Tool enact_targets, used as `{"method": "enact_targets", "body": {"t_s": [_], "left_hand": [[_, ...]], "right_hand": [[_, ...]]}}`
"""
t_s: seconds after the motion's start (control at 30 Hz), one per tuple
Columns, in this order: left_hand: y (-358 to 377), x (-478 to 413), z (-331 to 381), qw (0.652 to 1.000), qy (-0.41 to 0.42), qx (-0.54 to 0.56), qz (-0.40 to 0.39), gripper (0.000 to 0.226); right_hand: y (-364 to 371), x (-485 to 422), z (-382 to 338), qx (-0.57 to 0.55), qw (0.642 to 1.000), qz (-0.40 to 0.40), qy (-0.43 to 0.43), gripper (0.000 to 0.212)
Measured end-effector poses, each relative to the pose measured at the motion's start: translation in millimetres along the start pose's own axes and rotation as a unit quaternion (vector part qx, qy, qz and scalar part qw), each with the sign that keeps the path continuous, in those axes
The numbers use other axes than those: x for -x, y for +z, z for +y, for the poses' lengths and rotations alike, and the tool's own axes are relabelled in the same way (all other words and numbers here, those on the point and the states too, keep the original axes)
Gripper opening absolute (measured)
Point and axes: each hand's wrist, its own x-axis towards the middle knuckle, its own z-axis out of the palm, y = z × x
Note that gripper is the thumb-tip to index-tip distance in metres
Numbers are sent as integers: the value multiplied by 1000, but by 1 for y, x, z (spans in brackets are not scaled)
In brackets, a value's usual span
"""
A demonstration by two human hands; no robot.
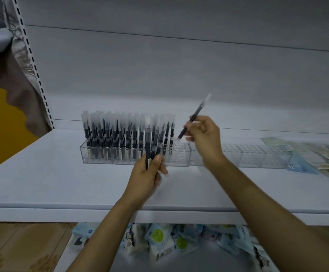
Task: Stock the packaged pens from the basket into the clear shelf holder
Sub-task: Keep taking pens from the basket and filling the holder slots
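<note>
Left grip: I see my left grip [145,177] at about 6 o'clock of the clear holder [179,156], fingers curled round a bundle of packaged pens [148,146] held upright, thumb pressed on their front.
Right grip: my right grip [206,138] sits at 3 o'clock of the stocked rows, pinching a single pen [195,117] near its lower half; the pen leans with its top toward 1 o'clock.
Pen tip: its lower end hangs just above the holder's right end; I cannot tell whether it touches.
Clear holder: it stands on the shelf [42,173]; stocked pens [120,134] fill it upright from its 9 o'clock end across most of its length, and the holes at its 3 o'clock end are bare.
Second holder: another clear holder [257,156] lies just beside the first, at its 3 o'clock.
Far right: flat packets [316,154] lie on the shelf past that holder.
Below: blue and white packs [159,238] are heaped under the shelf edge, at 6 o'clock.
Upper left: a patterned cloth [12,65] hangs at 10 o'clock.
</note>
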Motion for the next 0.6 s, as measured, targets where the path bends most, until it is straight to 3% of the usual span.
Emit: {"method": "enact_targets", "body": {"t_s": [0.23, 0.6], "left_hand": [[0, -2, 0, 1000, -15, 20, 1, 25], [3, -4, 1, 999, -24, 32, 13, 24]], "right_hand": [[-11, -31, 25, 75, 991, -105, 21, 7], [-13, -43, 46, 102, 989, -106, -33, 9]]}}
